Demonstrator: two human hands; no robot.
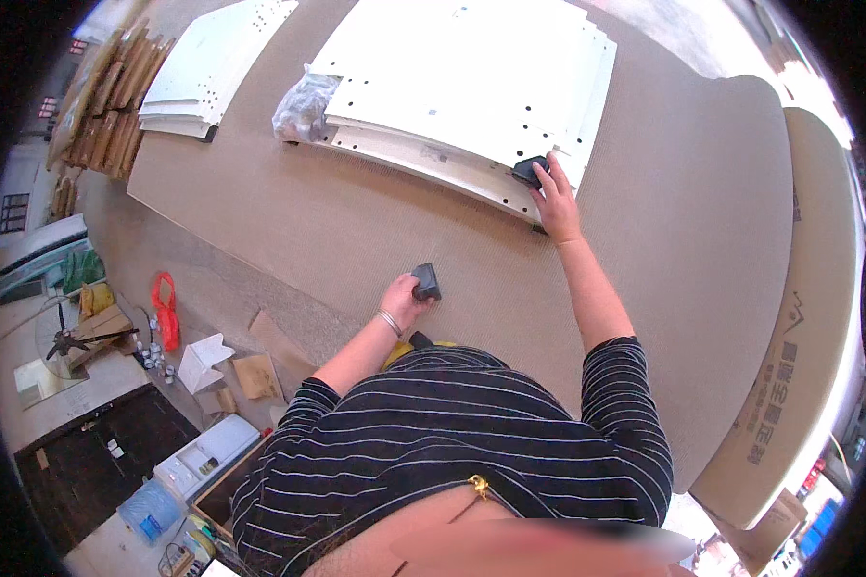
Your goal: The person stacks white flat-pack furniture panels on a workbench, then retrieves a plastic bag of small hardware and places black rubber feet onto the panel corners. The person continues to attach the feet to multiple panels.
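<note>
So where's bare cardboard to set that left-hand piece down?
Bare cardboard sheet lies between the left hand and the white panel stack, and right of the right hand. Crowded: the panels' near edge, plastic bag, floor clutter left.

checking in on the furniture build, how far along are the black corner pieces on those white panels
Early on. Laid out: white panels stacked on the cardboard sheet, a second stack apart at the far left. In hand: the right hand presses one black piece onto the top panel's near corner; the left hand holds another black piece against the cardboard. Left: no other corner shows a piece, and the hardware bag lies beside the panels.
</note>
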